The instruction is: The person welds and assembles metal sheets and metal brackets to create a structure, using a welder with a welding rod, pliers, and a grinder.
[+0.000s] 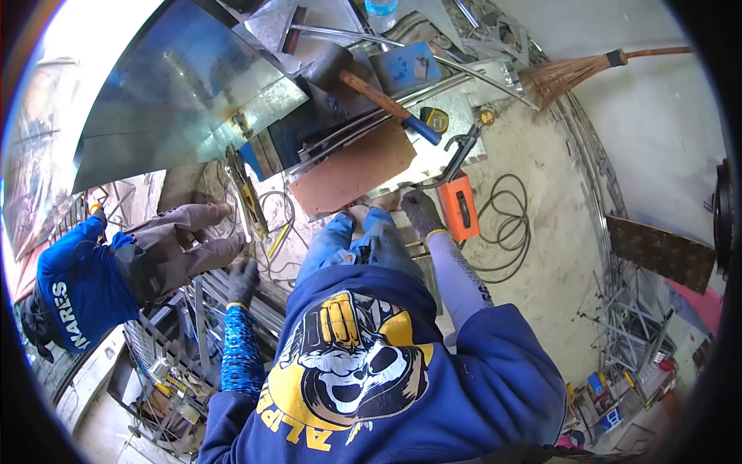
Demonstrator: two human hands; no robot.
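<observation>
My left hand [243,281], in a dark glove, hangs low beside my left leg, its fingers loosely stretched and holding nothing I can see. My right hand [422,213], also gloved, is closed just left of an orange welding machine [461,207]. Whatever it grips, if anything, is hidden. A black electrode holder [459,155] lies beyond that hand, its cable curving close to the knuckles. In front of my feet is a reddish-brown board [355,172]. A mallet [379,97] with a wood and blue handle and a yellow-black tape measure [435,120] rest on the work surface.
A large metal sheet [178,93] stretches across the left. Another person in a blue shirt [86,274] is at the left, near metal racks. Coiled cable [506,224] covers floor on the right. A straw broom [572,76] lies at the back right. Metal bars [205,317] are beside my left arm.
</observation>
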